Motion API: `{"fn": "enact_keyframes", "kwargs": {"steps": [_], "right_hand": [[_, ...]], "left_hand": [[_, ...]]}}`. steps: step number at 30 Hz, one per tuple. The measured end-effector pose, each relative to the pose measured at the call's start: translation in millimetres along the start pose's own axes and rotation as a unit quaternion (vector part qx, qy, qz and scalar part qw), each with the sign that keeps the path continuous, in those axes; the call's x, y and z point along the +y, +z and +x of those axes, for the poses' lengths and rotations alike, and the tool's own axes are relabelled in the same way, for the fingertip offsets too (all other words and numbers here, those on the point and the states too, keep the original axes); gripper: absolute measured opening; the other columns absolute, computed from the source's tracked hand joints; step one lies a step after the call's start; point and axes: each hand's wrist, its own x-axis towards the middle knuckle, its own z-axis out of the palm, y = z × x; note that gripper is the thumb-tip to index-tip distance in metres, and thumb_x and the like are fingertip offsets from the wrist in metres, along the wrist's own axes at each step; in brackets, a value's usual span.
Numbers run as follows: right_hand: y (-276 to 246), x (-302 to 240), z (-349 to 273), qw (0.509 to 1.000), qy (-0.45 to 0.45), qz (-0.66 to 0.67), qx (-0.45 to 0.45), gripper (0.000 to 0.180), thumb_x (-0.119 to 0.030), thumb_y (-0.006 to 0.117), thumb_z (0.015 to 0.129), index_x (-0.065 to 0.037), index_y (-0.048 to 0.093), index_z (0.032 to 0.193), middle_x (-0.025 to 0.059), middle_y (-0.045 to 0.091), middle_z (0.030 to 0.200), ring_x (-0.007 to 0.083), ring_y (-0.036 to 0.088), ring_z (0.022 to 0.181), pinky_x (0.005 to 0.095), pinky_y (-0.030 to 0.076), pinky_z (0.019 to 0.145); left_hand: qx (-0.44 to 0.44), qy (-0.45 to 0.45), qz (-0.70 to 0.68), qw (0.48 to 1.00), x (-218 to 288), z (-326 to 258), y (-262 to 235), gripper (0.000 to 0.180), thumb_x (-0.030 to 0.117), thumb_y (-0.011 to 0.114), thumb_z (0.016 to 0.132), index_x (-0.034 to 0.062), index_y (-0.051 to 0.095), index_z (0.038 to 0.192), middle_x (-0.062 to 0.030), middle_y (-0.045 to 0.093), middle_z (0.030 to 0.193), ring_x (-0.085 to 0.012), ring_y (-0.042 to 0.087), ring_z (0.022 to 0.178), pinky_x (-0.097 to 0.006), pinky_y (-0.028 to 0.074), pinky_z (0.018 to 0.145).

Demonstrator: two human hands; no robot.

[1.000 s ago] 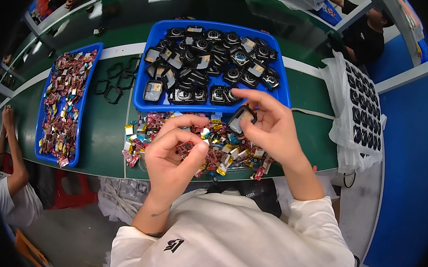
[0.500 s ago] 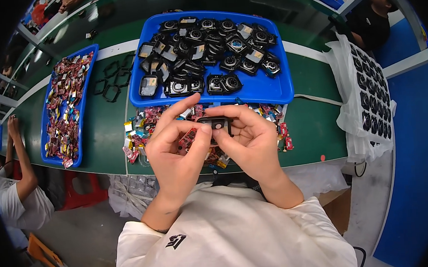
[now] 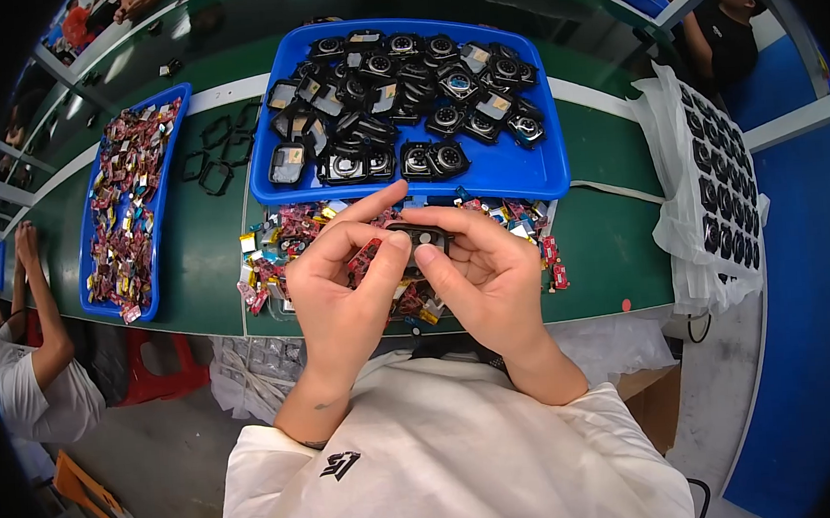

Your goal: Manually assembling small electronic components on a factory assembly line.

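Both of my hands meet in front of my chest, over a heap of small parts. My right hand (image 3: 495, 277) grips a black watch case (image 3: 429, 230) between thumb and fingers, its inner side facing up. My left hand (image 3: 347, 278) is closed, its thumb tip at the left edge of the case and one finger raised above it. A small red circuit board (image 3: 362, 261) sits between the left thumb and fingers. Under my hands lie loose red boards and wired parts (image 3: 262, 270), partly hidden. Beyond them, a blue tray (image 3: 556, 167) holds several watch cases.
At left, a long blue tray (image 3: 87, 272) holds red boards, with black frames (image 3: 215, 179) beside it. A white-wrapped tray (image 3: 661, 126) of round black parts stands at right. Co-workers (image 3: 43, 376) sit at left, and another person (image 3: 722, 40) is at far right.
My left hand has shifted slightly right, its raised finger too. The watch case is tilted so more of its inside shows. At far right, the other person's forearm has come up.
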Motion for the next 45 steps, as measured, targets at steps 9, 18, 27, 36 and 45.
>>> {"fn": "enact_keyframes", "kwargs": {"steps": [9, 18, 27, 36, 45], "right_hand": [[1, -5, -3, 0.994, -0.024, -0.101, 0.019, 0.024, -0.003, 0.059, 0.088, 0.004, 0.062, 0.111, 0.012, 0.067, 0.096, 0.0086, 0.064, 0.078, 0.0223, 0.054, 0.065], [5, -2, -4, 0.991, -0.06, -0.105, 0.056, 0.021, -0.002, 0.058, 0.087, 0.004, 0.064, 0.107, 0.0111, 0.069, 0.088, 0.01, 0.066, 0.072, 0.0209, 0.052, 0.059], [-5, -8, 2, 0.993, -0.038, -0.066, 0.092, 0.018, 0.002, 0.056, 0.088, 0.005, 0.064, 0.104, 0.0063, 0.066, 0.09, 0.003, 0.058, 0.071, 0.015, 0.046, 0.06], [-6, 3, 1, 0.991, -0.068, -0.066, 0.09, 0.018, 0.006, 0.063, 0.079, 0.004, 0.064, 0.096, 0.0075, 0.069, 0.09, 0.0064, 0.062, 0.076, 0.0184, 0.051, 0.063], [-10, 7, 2, 0.97, -0.208, -0.116, 0.057, 0.018, 0.007, 0.067, 0.072, 0.006, 0.062, 0.089, 0.0182, 0.069, 0.093, 0.0212, 0.069, 0.081, 0.0286, 0.055, 0.074]], "left_hand": [[0.015, 0.035, 0.028, 0.999, -2, -2, 2, 0.005, 0.0, 0.064, 0.08, -0.0042, 0.062, 0.078, -0.0215, 0.063, 0.113, -0.0196, 0.061, 0.099, -0.031, 0.046, 0.087], [0.03, 0.065, 0.094, 0.993, -3, -5, 5, 0.004, -0.001, 0.066, 0.078, -0.0031, 0.065, 0.081, -0.0203, 0.064, 0.11, -0.02, 0.063, 0.094, -0.03, 0.048, 0.082], [0.029, 0.159, 0.18, 0.97, 3, -12, -4, 0.013, -0.002, 0.07, 0.075, -0.0035, 0.067, 0.088, -0.0165, 0.067, 0.098, -0.0191, 0.064, 0.086, -0.027, 0.05, 0.075], [-0.059, -0.098, -0.103, 0.988, 9, -17, -9, 0.006, -0.001, 0.066, 0.083, -0.0045, 0.064, 0.088, -0.0046, 0.064, 0.082, -0.0043, 0.054, 0.067, -0.017, 0.042, 0.059], [-0.068, -0.165, -0.157, 0.971, 2, -16, -7, 0.011, 0.002, 0.066, 0.084, -0.0036, 0.063, 0.093, -0.0065, 0.067, 0.084, -0.0073, 0.06, 0.074, -0.019, 0.048, 0.065]]}}
